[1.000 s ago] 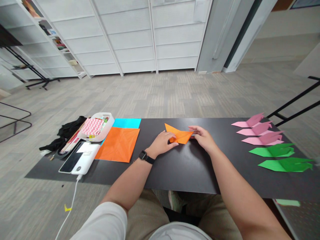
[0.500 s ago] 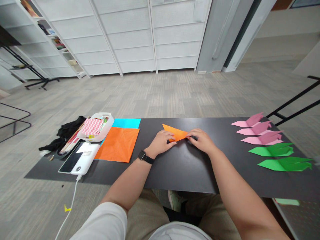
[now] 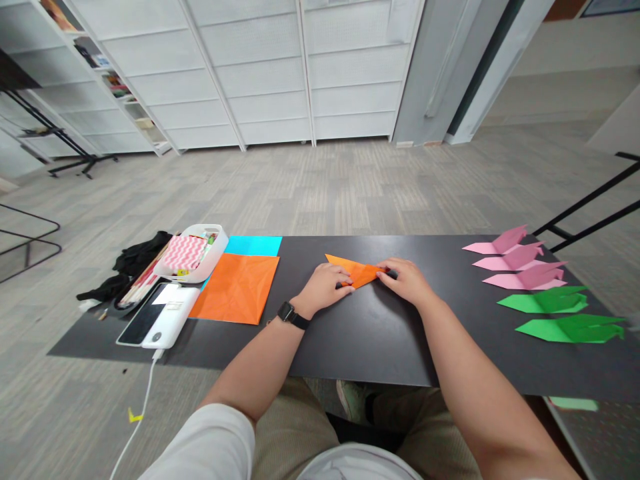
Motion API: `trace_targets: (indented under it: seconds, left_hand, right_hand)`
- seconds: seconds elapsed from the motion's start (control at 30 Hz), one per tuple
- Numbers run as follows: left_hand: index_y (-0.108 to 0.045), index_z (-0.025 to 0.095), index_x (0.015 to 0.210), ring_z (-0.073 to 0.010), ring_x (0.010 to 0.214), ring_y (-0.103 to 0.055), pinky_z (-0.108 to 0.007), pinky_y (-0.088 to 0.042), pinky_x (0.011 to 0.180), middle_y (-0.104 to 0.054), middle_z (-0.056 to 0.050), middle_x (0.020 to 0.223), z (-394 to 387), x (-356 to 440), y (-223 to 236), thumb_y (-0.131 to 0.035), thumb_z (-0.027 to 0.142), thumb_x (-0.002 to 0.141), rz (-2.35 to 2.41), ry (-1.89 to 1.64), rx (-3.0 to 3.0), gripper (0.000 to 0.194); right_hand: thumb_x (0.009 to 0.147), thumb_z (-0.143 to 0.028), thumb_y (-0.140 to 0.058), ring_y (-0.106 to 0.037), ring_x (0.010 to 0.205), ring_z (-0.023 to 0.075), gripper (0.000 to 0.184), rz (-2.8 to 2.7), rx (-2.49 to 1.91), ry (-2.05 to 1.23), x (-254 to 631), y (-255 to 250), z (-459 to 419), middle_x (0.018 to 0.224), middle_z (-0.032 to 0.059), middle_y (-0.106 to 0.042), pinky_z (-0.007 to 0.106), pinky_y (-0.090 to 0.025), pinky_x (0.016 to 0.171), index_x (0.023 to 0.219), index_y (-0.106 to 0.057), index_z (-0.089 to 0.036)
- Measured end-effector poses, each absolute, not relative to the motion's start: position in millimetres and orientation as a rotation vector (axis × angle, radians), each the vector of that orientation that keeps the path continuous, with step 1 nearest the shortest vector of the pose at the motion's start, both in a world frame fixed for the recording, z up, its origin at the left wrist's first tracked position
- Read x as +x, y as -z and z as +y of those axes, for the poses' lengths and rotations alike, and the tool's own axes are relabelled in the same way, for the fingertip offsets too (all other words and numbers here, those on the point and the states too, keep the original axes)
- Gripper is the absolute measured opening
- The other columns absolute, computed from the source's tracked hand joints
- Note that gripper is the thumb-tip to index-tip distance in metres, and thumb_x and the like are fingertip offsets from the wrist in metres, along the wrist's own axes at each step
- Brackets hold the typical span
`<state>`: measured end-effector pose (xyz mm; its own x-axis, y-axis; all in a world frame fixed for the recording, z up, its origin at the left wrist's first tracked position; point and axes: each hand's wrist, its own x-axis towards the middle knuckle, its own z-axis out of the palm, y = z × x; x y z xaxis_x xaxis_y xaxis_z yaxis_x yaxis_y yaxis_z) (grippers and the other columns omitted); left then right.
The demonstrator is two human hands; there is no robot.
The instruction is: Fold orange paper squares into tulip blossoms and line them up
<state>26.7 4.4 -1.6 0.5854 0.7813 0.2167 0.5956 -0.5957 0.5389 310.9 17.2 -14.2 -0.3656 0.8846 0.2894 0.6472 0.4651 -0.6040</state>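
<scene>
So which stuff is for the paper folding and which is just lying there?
For the folding, it seems:
folded orange paper
flat orange sheet
blue sheet
pink folded shapes
green folded shapes

Probably just lying about:
phone
white plugged-in device
black cloth
white basket

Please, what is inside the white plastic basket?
Inside the white plastic basket: a pink-and-white zigzag item and small mixed things. Whatever lies beneath them is covered.

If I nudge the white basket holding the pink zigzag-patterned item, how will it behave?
The white basket probably keeps its shape, given its smooth, rigid-looking walls. Its low, wide form suggests sliding before tipping. Loose-looking contents, like the pink zigzag-patterned item, might shift.
</scene>
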Motion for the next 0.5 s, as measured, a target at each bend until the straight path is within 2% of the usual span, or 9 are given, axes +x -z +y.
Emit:
trace_targets:
  seconds: [0.23,0.5]
  left_hand:
    - [-0.083,0.032,0.101,-0.0246,0.114,-0.069,-0.048,-0.038,0.117,-0.079,-0.002,0.119,1.6,29.1,4.9,-0.078,0.037,0.093,1.08,-0.602,2.388,0.01]
    - [-0.082,0.032,0.102,-0.0267,0.114,-0.067,-0.048,-0.038,0.115,-0.079,-0.003,0.118,-1.5,35.1,10.8,-0.081,0.04,0.091,1.105,-0.592,2.401,0.014]
  right_hand:
    - [0.091,-0.033,-0.065,-0.069,0.081,0.0241,0.022,-2.059,-1.307,-0.538,311.5,19.1,18.1,0.092,0.006,-0.078,0.041,-0.054,0.082,0.104,-0.081,-0.029]
    - [0.092,-0.032,-0.065,-0.069,0.081,0.0235,0.023,-2.075,-1.334,-0.491,314.3,26.3,20.3,0.092,0.0052,-0.077,0.041,-0.054,0.081,0.107,-0.081,-0.029]
